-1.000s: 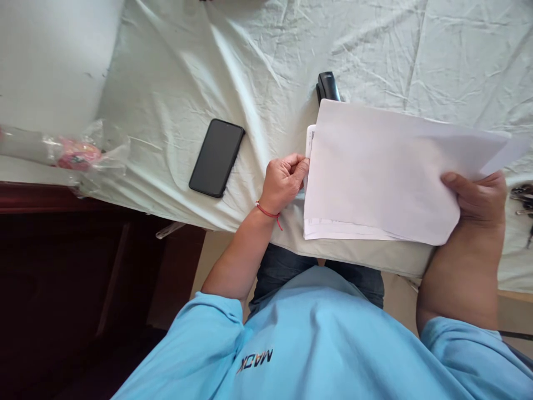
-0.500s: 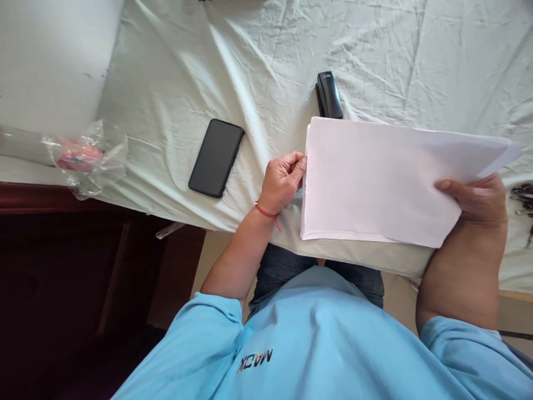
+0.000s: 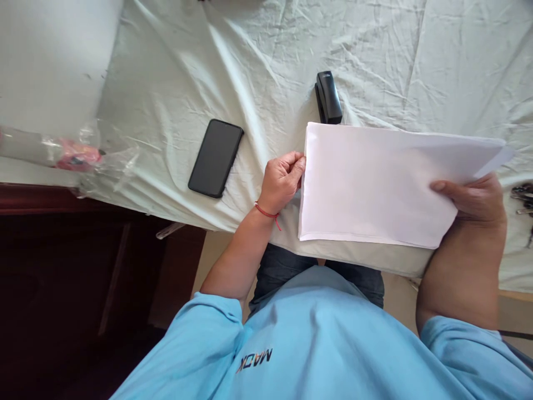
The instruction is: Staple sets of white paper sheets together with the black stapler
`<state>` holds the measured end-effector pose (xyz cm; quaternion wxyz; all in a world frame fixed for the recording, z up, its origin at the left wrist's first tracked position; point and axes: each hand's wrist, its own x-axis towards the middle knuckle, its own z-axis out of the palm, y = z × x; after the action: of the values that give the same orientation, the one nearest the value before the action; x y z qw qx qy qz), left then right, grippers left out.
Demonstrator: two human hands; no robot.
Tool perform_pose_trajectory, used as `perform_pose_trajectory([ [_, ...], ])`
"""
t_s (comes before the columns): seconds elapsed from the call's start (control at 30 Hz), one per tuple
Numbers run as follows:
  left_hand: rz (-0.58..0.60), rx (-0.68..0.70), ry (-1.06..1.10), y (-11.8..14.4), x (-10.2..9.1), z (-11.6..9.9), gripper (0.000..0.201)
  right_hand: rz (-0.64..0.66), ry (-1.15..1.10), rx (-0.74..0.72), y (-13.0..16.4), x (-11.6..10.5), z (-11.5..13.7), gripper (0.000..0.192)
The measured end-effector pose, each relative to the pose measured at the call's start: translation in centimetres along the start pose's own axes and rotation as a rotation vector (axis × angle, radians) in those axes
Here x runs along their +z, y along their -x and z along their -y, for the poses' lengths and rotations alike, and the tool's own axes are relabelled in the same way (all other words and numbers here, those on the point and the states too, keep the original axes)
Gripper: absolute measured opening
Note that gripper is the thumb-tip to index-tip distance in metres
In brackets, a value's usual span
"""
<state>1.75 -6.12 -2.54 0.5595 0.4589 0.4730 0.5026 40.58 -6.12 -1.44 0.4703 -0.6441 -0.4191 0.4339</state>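
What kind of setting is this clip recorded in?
Probably a home or small-office desk used for paperwork. A table under a wrinkled pale cloth bears a black stapler and a phone, while the left hand and right hand hold a stack of white paper.

A single camera sits on the person's head and looks steeply down, close over the near edge of a cloth-covered table (image 3: 266,61). The person's own blue shirt (image 3: 316,339) fills the near part of the view; the table spreads to the far side. On the left the view runs past the table edge to dark wooden furniture (image 3: 62,266)
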Motion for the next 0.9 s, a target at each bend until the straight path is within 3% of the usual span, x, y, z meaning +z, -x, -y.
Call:
perform_pose_trajectory([
  [0.33, -0.044, 0.014, -0.013, 0.22, 0.07, 0.60, 0.070, -0.023, 0.031, 0.023, 0.03, 0.13, 0.27, 0.062],
  [0.53, -0.018, 0.078, -0.174, 0.18, 0.04, 0.02, 0.066, -0.014, 0.027, 0.018, 0.09, 0.32, 0.58, 0.064],
  [0.9, 0.050, 0.091, -0.182, -0.17, -0.40, 0.59, 0.058, 0.001, 0.029, 0.042, 0.25, 0.52, 0.60, 0.063],
])
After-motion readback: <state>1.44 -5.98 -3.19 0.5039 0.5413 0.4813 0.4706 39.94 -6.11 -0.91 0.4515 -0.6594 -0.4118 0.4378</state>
